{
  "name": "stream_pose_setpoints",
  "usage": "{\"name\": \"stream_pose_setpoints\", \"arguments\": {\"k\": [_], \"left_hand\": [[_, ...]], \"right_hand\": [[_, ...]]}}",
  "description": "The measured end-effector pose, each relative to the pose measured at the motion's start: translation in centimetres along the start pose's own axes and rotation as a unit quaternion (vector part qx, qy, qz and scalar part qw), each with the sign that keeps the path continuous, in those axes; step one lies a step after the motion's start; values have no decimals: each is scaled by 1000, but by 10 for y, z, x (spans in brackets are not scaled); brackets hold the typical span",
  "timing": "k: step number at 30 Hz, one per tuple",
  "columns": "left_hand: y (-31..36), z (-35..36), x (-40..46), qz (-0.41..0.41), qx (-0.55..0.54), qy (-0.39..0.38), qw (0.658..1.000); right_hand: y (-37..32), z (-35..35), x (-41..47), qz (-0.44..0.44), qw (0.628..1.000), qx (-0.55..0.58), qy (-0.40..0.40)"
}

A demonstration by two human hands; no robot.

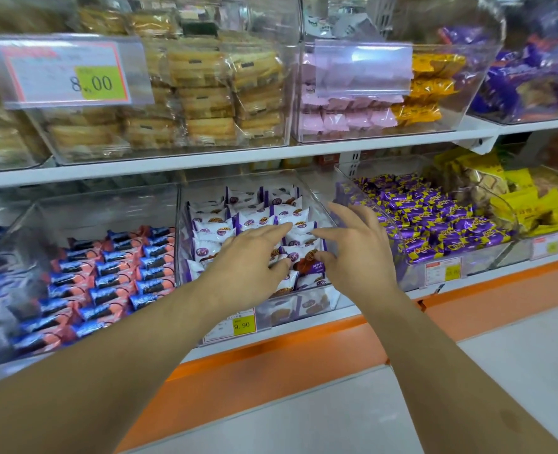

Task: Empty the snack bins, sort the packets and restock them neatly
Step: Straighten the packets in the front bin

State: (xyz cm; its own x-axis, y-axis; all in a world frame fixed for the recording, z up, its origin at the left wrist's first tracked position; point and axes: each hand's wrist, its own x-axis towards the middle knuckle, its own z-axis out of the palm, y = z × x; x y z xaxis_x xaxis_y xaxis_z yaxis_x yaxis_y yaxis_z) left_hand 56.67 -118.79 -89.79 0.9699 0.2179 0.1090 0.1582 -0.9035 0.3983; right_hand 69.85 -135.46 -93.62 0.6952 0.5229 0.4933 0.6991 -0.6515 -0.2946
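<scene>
A clear plastic bin (320,299) on the lower shelf holds neat rows of white and purple snack packets (218,226). Both my hands reach into it. My left hand (248,260) lies over the packets with fingers stretched out, fingertips on the rows near the bin's middle. My right hand (352,244) is at the bin's right side, fingers spread and slightly bent, thumb and fingertips touching a packet (307,257) at the front right. Neither hand lifts a packet clear of the rows.
Left of it stands a bin of blue and pink packets (114,273); to the right, a bin of purple and yellow packets (434,217), then yellow packs (513,198). The upper shelf carries bins of cakes (205,93) and pink packets (346,116). An orange shelf base (303,355) runs below.
</scene>
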Motion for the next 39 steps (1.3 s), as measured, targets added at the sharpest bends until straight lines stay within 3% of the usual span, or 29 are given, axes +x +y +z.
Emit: {"name": "stream_pose_setpoints", "arguments": {"k": [9, 15, 20, 26, 34, 39], "left_hand": [[-17, -15, -19, 23, 41, 17, 999], [-25, -23, -41, -2, 152, 15, 988], [-21, -18, -45, 23, 128, 48, 990], [-22, -15, -43, -4, 99, 67, 993], [-23, -14, -39, -8, 112, 80, 991], [-24, -15, -37, -7, 123, 83, 989]], "right_hand": [[-14, -10, -4, -45, 996, 73, 16], [-45, -11, -16, -75, 995, 32, -57], [-52, -12, -10, -101, 993, 53, -22], [-57, -10, 1, -19, 999, 31, -40], [-52, 5, 5, -21, 1000, 17, 8], [-45, -10, 4, -56, 992, 91, -63]]}}
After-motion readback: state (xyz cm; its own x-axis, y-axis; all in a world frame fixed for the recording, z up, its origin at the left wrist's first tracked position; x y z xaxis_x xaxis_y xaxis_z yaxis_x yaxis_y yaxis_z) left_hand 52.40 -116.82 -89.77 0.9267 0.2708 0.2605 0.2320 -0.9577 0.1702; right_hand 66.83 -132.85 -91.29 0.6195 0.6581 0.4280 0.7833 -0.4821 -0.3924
